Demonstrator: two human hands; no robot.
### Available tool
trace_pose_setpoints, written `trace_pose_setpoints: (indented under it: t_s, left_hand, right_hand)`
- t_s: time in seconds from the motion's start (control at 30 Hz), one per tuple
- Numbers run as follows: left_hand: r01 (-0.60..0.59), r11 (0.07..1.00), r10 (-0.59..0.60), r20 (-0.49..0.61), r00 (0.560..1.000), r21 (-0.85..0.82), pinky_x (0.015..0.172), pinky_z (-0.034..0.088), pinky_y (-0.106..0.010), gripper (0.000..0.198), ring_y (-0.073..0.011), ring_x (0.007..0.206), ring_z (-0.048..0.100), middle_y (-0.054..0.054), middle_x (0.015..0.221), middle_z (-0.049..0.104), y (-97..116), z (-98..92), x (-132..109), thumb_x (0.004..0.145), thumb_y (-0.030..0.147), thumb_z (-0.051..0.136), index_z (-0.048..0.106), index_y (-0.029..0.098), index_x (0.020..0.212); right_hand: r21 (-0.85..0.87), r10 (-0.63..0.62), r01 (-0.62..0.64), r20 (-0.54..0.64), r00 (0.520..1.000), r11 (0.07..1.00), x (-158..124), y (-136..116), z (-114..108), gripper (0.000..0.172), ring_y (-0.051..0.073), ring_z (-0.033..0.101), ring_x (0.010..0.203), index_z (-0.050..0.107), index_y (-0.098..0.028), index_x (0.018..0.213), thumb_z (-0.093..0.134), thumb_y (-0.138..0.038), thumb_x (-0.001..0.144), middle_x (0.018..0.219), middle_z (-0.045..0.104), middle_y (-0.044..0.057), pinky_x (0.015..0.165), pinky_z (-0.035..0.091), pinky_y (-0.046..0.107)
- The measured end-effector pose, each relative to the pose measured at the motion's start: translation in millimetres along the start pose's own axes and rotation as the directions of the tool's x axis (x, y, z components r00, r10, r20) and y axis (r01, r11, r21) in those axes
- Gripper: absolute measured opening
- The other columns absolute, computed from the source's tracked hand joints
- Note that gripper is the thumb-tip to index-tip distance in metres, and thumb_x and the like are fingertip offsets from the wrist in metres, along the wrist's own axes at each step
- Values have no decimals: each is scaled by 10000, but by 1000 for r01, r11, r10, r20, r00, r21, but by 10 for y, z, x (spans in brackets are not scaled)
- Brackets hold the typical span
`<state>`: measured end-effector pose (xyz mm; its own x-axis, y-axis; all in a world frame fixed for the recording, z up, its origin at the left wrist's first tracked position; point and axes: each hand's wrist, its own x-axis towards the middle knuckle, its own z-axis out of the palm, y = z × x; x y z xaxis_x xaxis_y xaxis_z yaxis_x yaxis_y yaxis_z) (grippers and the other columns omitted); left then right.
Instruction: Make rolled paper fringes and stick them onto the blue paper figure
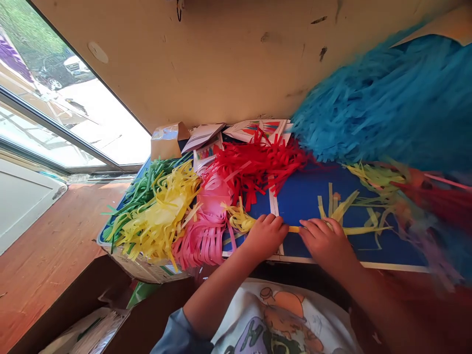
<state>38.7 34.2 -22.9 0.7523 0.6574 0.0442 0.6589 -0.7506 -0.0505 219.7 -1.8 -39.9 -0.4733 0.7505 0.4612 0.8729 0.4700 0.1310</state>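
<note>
Between my hands runs a thin twisted stem of yellow fringed tissue paper (294, 229), low over the blue tabletop (300, 194). My left hand (266, 237) closes round its left part, where a yellow fringe (239, 217) sticks out. Fingers of my right hand (326, 241) are wrapped on the other part, and yellow strips (342, 209) fan out beyond them. Just left of my left hand lies pink fringed tissue paper (201, 246). Yellow fringed paper (162, 214) and green fringed paper (143, 184) lie farther left. Behind my hands is a red fringed pile (254, 162).
A large blue fringe heap (376, 108) fills the back right. Mixed tassels (424, 206) at the right are blurred. Printed packets (258, 129) and a small brown box (167, 140) stand against the wall. An open carton (147, 314) sits below the table's left front, near a window (92, 108).
</note>
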Motion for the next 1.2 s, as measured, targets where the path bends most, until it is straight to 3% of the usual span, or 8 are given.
trace_pose_setpoints:
  t_s: [0.23, 0.5, 0.77, 0.97, 1.2]
  left_hand:
    - [-126, 991, 125, 56, 991, 33, 624, 425, -302, 123, -203, 823, 517, -53, 866, 563, -71, -32, 54, 898, 167, 431, 553, 170, 888]
    - [-84, 996, 83, 56, 995, 20, 659, 443, -310, 141, -200, 849, 510, -59, 926, 569, -70, 3, 41, 915, 188, 411, 551, 171, 923]
    - [-33, 998, 30, 68, 997, 53, 648, 441, -297, 164, -196, 823, 509, -66, 930, 555, -213, 12, -18, 916, 179, 402, 562, 150, 941]
    - [-2, 998, -6, 104, 995, 70, 677, 435, -299, 167, -201, 857, 503, -68, 965, 554, -360, -41, -127, 914, 173, 408, 568, 146, 952]
    - [24, 999, -27, 100, 995, 35, 713, 436, -306, 191, -199, 863, 499, -66, 948, 548, -360, 3, -125, 922, 187, 391, 578, 152, 945]
  right_hand:
    - [70, -62, 61, 16, 998, 996, 120, 7, 71, 206, 155, 472, 740, 616, -160, 723, 461, -160, 858, 772, 618, 28, 770, 300, 311]
    - [6, -49, 49, 74, 996, 999, 173, 3, 161, 207, 174, 429, 707, 578, -157, 715, 428, -110, 849, 741, 562, 45, 689, 262, 307]
    - [-9, -28, 30, 158, 987, 999, 184, 118, 167, 198, 190, 428, 717, 564, -172, 700, 449, -172, 861, 722, 539, 45, 676, 248, 316]
    - [-7, 42, -42, 211, 977, 999, 111, 189, 133, 214, 180, 443, 736, 587, -171, 721, 430, -193, 864, 760, 556, 53, 678, 256, 306]
    - [9, 180, -187, 218, 959, 982, 37, 282, 73, 259, 174, 444, 717, 587, -189, 665, 412, -210, 855, 732, 555, 38, 661, 247, 309]
